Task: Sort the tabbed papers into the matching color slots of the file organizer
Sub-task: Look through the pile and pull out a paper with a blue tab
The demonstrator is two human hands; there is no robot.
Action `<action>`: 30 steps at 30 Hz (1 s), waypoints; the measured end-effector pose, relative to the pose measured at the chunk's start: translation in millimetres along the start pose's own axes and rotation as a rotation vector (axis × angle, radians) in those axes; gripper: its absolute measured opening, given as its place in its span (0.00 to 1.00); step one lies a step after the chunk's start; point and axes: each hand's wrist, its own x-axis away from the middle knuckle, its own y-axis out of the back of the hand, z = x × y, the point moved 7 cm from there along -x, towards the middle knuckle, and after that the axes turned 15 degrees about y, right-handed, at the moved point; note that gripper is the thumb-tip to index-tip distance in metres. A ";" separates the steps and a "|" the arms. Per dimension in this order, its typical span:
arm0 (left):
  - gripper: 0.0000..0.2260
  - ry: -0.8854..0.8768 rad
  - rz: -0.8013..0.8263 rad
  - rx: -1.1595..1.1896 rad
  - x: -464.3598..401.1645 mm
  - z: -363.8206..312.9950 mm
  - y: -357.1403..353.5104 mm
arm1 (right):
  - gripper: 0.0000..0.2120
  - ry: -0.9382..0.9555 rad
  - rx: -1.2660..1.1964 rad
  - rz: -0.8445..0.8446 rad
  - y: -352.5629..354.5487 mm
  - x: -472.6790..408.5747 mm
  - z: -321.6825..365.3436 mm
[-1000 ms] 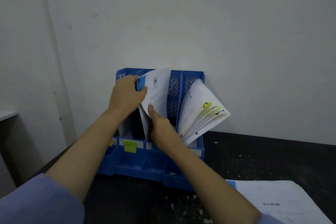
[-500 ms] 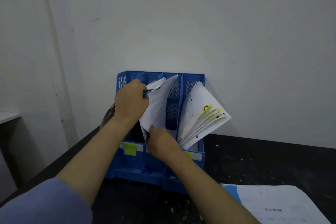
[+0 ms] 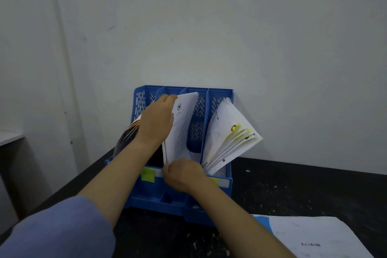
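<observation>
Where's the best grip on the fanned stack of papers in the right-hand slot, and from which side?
Pinch the fanned stack at its free upper-right corner, coming from the right. That corner leans out past the organizer wall, while the lower end sits wedged in the slot and the right hand blocks the left side.

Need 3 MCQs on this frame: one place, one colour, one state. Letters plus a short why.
1. Where is the fanned stack of papers?
A. rightmost slot
B. leftmost slot
C. flat on the table

2. What colour is the file organizer?
A. red
B. blue
C. grey

3. What is the left hand doing?
A. lying flat on the table
B. hanging idle
C. gripping the star-marked sheet

Answers: 1 A, the stack leans out of the right end slot. 2 B, its walls are blue. 3 C, the fingers curl over the sheet's top edge.
</observation>
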 end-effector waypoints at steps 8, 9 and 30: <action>0.12 -0.003 -0.035 -0.012 3.5 5.5 1.4 | 0.17 0.021 -0.056 -0.348 21.9 6.8 -0.6; 0.12 -0.009 -0.047 -0.016 4.1 4.6 2.6 | 0.15 0.049 -0.066 -0.400 28.4 11.4 1.6; 0.06 -0.161 0.343 0.428 175.5 -120.3 -38.5 | 0.14 -0.071 -0.176 -0.344 12.1 224.6 -128.2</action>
